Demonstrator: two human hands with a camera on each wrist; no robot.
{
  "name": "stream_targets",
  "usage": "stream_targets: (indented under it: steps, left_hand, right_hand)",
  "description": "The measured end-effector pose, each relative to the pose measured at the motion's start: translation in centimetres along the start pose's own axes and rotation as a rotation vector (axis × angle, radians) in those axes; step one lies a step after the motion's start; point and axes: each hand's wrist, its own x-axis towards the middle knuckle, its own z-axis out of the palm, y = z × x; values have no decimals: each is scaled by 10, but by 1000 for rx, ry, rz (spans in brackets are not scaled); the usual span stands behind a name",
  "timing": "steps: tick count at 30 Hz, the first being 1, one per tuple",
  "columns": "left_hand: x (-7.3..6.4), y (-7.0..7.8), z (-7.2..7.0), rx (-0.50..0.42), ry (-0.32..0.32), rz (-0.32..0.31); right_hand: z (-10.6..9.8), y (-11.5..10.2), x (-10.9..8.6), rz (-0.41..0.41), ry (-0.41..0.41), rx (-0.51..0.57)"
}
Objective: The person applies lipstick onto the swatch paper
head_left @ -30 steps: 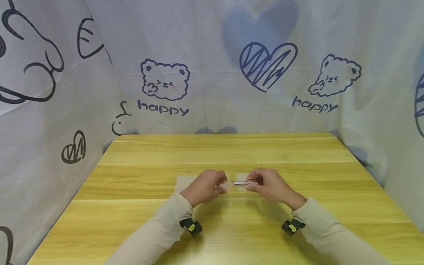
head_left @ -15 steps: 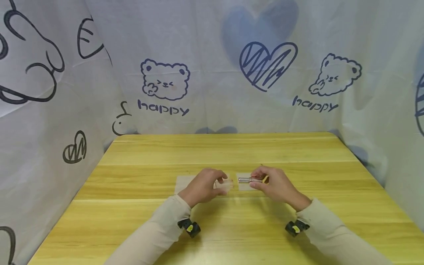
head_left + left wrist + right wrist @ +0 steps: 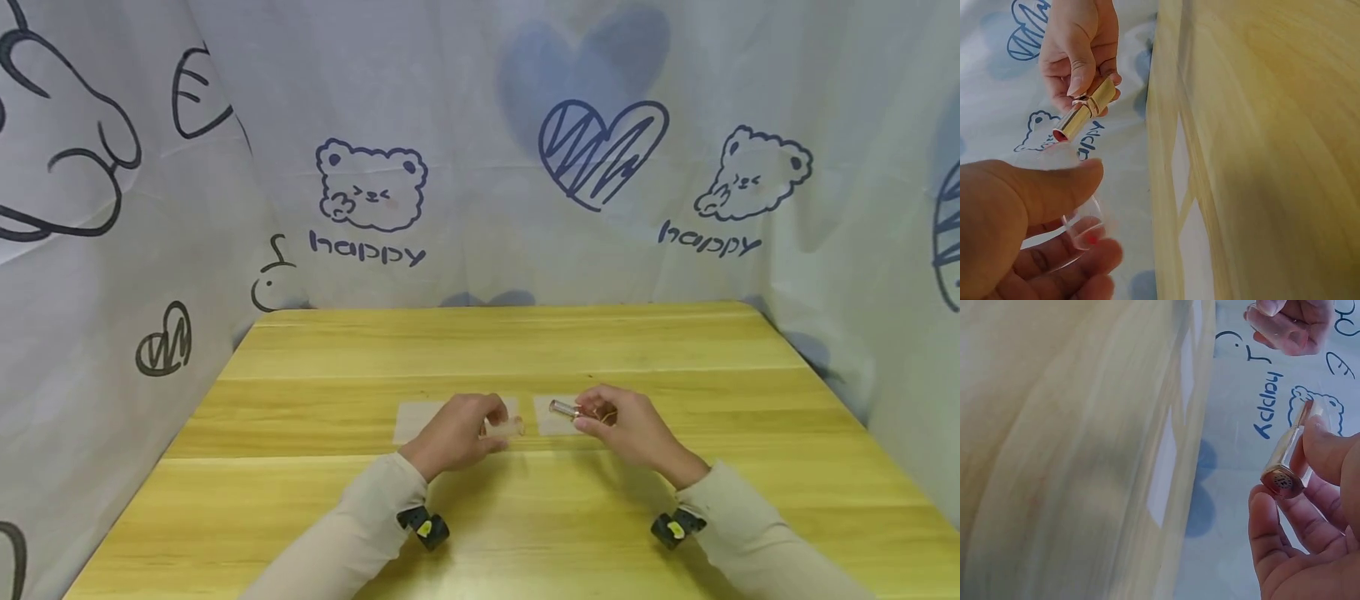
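Note:
In the head view my left hand (image 3: 453,433) holds a clear transparent cap (image 3: 510,427) between thumb and fingers. The left wrist view shows the hollow cap (image 3: 1082,228) with a small red spot in it. To the right, my right hand (image 3: 626,423) pinches a shiny gold lipstick tube (image 3: 564,408) above the table. Red shows at the tube's open end in the left wrist view, where the lipstick tube (image 3: 1088,111) points toward the cap. Its round base with a dark label faces the camera in the right wrist view. Cap and tube are apart.
Two pale rectangular sheets, a left one (image 3: 412,421) and a right one (image 3: 549,425), lie on the wooden table (image 3: 480,517) under the hands. White cloth with drawings (image 3: 480,167) hangs behind and along both sides. A small camera is strapped to each wrist.
My right hand has drawn the lipstick tube rightward, widening its gap from the cap, and tilted it. The left hand has shifted slightly left, still holding the cap.

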Motion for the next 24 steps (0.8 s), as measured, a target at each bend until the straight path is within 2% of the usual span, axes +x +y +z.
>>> stream_targets:
  steps: [6, 13, 20, 24]
  left_hand:
    - [-1, -5, 5, -27, -28, -17]
    - [-2, -9, 10, -26, -57, -26]
    - [-6, -9, 13, -54, -88, -28]
    - [-8, -11, 14, -57, -104, -30]
  right_hand:
    - [5, 5, 0, -7, 10, -17]
    - [10, 9, -1, 11, -5, 22]
    - [11, 12, -2, -33, -10, 36]
    - [12, 12, -3, -25, -20, 54]
